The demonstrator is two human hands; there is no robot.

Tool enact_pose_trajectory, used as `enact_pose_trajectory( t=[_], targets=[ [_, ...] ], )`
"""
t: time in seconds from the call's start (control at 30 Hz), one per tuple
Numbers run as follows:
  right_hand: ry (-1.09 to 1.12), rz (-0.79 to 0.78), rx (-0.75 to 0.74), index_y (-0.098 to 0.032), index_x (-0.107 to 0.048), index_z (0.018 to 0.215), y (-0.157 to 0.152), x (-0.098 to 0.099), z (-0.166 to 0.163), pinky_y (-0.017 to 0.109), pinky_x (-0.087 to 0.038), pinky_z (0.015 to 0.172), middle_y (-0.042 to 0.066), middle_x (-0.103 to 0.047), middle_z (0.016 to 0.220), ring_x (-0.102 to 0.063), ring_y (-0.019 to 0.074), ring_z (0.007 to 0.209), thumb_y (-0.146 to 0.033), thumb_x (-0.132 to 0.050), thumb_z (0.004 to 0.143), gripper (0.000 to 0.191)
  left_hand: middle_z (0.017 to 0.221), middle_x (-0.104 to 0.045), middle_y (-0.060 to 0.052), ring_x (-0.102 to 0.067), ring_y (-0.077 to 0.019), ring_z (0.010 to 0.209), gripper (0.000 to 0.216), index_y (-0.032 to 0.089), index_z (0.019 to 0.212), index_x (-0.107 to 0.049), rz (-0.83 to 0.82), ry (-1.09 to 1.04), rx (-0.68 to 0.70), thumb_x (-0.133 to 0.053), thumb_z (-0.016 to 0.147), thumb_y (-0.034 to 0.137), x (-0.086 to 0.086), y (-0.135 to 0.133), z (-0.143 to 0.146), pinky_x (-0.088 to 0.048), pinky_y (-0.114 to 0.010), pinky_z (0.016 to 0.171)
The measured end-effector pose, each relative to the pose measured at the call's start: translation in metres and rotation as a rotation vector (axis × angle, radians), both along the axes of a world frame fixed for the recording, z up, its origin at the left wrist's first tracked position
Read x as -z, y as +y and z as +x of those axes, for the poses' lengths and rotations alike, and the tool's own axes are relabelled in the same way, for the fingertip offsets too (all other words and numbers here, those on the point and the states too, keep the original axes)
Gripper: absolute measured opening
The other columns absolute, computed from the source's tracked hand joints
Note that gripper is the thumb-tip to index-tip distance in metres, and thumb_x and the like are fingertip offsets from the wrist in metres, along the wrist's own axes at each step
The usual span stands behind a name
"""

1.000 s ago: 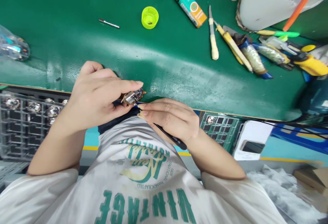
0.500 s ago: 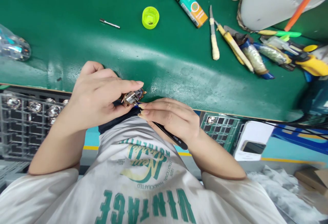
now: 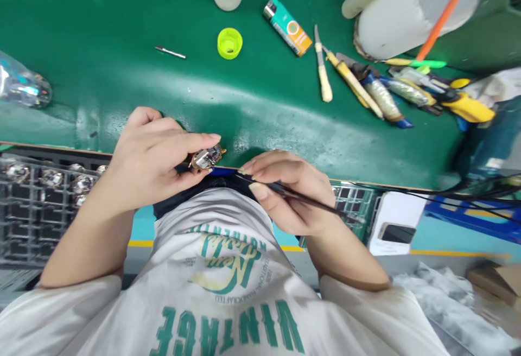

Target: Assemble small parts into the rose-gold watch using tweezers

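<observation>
My left hand (image 3: 152, 152) is closed at the table's front edge, pinching a watch case (image 3: 207, 157) between thumb and fingers. The case is rose-gold at its rim, with small lugs and a shiny silver inside facing up; its details are too small to tell. My right hand (image 3: 293, 190) grips thin black tweezers (image 3: 311, 201) between thumb and fingers. Their tip points left toward the watch case and stands apart from it. The other end reaches back to the right, past the palm.
On the green table (image 3: 134, 84) lie a small metal rod (image 3: 171, 52), a yellow-green cap (image 3: 229, 44), a lighter (image 3: 287, 26) and several hand tools (image 3: 386, 95). A clear bottle (image 3: 24, 82) is at left. Below the edge are a tray (image 3: 36, 209) of watch pieces and a phone (image 3: 398, 233).
My right hand has drawn the tweezers right, away from the watch case, where their tip was at the case. The tweezers have turned in the fingers. My left hand keeps its hold.
</observation>
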State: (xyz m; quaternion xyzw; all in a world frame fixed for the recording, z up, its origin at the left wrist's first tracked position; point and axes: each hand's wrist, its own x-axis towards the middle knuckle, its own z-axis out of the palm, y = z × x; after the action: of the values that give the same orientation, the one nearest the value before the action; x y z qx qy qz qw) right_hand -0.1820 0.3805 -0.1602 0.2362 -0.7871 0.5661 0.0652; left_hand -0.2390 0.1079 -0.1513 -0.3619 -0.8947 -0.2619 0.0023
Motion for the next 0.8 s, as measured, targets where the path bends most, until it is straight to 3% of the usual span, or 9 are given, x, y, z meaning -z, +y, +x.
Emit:
enact_pose_trajectory(
  t=[0.13, 0.2, 0.27, 0.4, 0.57, 0.8],
  targets=[
    [-0.046, 0.479, 0.142, -0.022, -0.064, 0.12, 0.021, -0.01, -0.006, 0.031, -0.056, 0.064, 0.003, -0.077, 0.088, -0.07, 0.0172, 0.068, -0.026, -0.059, 0.107, 0.014, 0.082, -0.075, 0.004, -0.067, -0.0157, 0.075, 0.03, 0.022, 0.13, -0.071, 0.031, 0.023, 0.051, -0.072, 0.103, 0.035, 0.001, -0.002, 0.002, -0.041, -0.037, 0.086],
    [-0.003, 0.732, 0.164, -0.02, -0.066, 0.118, 0.032, -0.012, -0.014, 0.032, -0.052, 0.064, 0.005, -0.077, 0.089, -0.07, 0.0193, 0.072, -0.033, -0.057, 0.11, 0.019, 0.079, -0.072, 0.005, -0.067, -0.0165, 0.073, 0.032, 0.021, 0.132, -0.068, 0.042, 0.045, 0.07, -0.073, 0.102, 0.032, 0.003, -0.003, 0.002, -0.041, -0.037, 0.084],
    [0.048, 0.881, 0.196, -0.018, -0.07, 0.114, 0.043, -0.013, -0.024, 0.033, -0.052, 0.069, 0.008, -0.077, 0.091, -0.072, 0.0222, 0.08, -0.041, -0.055, 0.112, 0.027, 0.077, -0.07, 0.005, -0.066, -0.0167, 0.072, 0.033, 0.021, 0.133, -0.067, 0.058, 0.058, 0.07, -0.073, 0.102, 0.033, 0.005, -0.003, 0.003, -0.042, -0.037, 0.085],
    [0.064, 0.919, 0.296, -0.019, -0.073, 0.11, 0.065, -0.019, -0.039, 0.035, -0.055, 0.082, 0.012, -0.077, 0.102, -0.072, 0.0253, 0.097, -0.049, -0.056, 0.111, 0.034, 0.076, -0.068, 0.006, -0.066, -0.0157, 0.07, 0.031, 0.024, 0.133, -0.066, 0.047, 0.039, 0.061, -0.067, 0.105, 0.039, 0.005, -0.002, 0.005, -0.042, -0.038, 0.085],
    [-0.009, 0.963, 0.446, -0.019, -0.073, 0.114, 0.083, -0.032, -0.055, 0.038, -0.056, 0.087, 0.014, -0.078, 0.111, -0.073, 0.0288, 0.105, -0.041, -0.056, 0.111, 0.029, 0.078, -0.07, 0.006, -0.066, -0.0154, 0.069, 0.029, 0.024, 0.13, -0.067, 0.048, 0.07, 0.059, -0.065, 0.107, 0.04, 0.005, -0.001, 0.004, -0.042, -0.037, 0.084],
    [-0.155, 1.097, 0.454, -0.015, -0.074, 0.118, 0.068, -0.038, -0.072, 0.038, -0.055, 0.086, 0.017, -0.076, 0.125, -0.072, 0.0323, 0.111, -0.034, -0.056, 0.109, 0.028, 0.084, -0.074, 0.003, -0.069, -0.0177, 0.072, 0.031, 0.024, 0.129, -0.067, 0.061, 0.081, 0.077, -0.064, 0.107, 0.044, 0.007, -0.002, 0.003, -0.041, -0.038, 0.083]
  ],
)
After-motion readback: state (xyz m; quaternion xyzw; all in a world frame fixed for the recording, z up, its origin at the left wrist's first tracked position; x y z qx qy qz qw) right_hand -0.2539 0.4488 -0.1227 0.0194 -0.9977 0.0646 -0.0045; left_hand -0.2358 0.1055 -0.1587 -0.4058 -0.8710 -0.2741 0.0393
